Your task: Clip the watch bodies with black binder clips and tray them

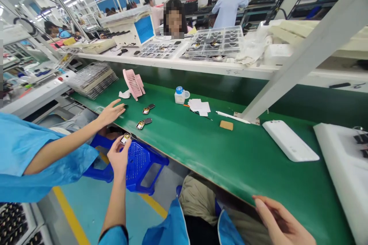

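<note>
My left hand [118,157] reaches past the bench's front edge, its fingers pinching an opened smartwatch case [125,138] with white and yellow parts inside. My right hand [283,222] hovers at the lower right by the bench edge, holding nothing visible, with loosely extended fingers. Two more opened watch cases lie on the green bench [184,138]: the farther watch case [146,110] and the nearer watch case [140,124], each with a dark screen folded out beside it. A co-worker's hand [110,113] comes in from the left, its fingertips at a small dark piece.
A pink fan [134,84], a blue-capped bottle [179,95] and white paper slips [199,106] stand or lie toward the back. A tan block [226,125], white pen [232,117], white tray [290,140] and slanted post [304,49] are to the right. A blue stool [139,164] stands below.
</note>
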`<state>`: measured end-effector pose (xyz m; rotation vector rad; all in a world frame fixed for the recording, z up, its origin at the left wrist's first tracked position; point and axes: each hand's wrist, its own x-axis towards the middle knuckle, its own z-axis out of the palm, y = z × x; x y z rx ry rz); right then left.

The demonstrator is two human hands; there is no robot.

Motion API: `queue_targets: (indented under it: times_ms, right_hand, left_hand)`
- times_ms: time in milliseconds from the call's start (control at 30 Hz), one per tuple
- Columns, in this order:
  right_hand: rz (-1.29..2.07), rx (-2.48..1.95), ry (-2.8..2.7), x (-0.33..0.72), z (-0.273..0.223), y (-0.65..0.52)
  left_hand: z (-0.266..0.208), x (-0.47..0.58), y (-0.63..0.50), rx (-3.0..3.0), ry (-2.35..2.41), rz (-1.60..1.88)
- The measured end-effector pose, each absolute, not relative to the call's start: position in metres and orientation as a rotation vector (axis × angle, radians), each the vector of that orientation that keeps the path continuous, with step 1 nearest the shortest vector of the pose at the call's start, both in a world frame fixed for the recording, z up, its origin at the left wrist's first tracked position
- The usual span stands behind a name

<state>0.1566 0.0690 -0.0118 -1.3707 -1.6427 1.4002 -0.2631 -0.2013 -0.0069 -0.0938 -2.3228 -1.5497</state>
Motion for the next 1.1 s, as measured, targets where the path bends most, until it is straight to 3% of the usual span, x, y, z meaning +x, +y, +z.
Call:
queue_targets:
  times_ms: [200,400,733,1100]
  right_hand:
    - [2.119,-1.032,-1.428,0.081,0.0,0.034]
    - [2.826,-0.693,-0.849,0.053,-0.005,0.048]
    - [2.715,-0.715,-0.725,0.074,0.014,0.084]
    - [2.602,-0.783,-1.082,0.061,0.02,0.12]
  left_hand:
    - [-0.003,-0.127,-0.156,-0.441,-2.445,-2.047]
    - [0.001,-0.069,-0.084,-0.878,-2.554,-2.276]
    - [0.0,-0.048,-0.044,-1.022,-2.526,-2.501]
    - [0.015,-0.045,-0.034,-0.407,-2.38,-3.301]
